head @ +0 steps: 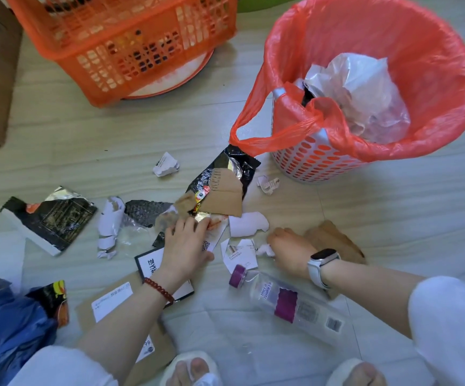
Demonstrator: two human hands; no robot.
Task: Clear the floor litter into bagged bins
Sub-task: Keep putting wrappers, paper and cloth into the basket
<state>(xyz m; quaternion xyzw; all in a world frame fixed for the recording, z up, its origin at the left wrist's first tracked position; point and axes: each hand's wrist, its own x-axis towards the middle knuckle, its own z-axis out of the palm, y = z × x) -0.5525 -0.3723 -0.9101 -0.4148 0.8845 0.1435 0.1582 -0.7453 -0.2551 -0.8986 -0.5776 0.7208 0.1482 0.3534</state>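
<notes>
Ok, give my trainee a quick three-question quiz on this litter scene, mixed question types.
1. True or false: the bin with the red bag already holds rubbish.
2. Which wrist wears the watch? A) left B) right
3. Fill in: the clear bottle lying on the floor has a ____ cap.

Key:
1. True; crumpled clear plastic sits inside.
2. B; the right hand is at a white paper scrap, the left hand rests on the wrappers.
3. Purple.
</notes>
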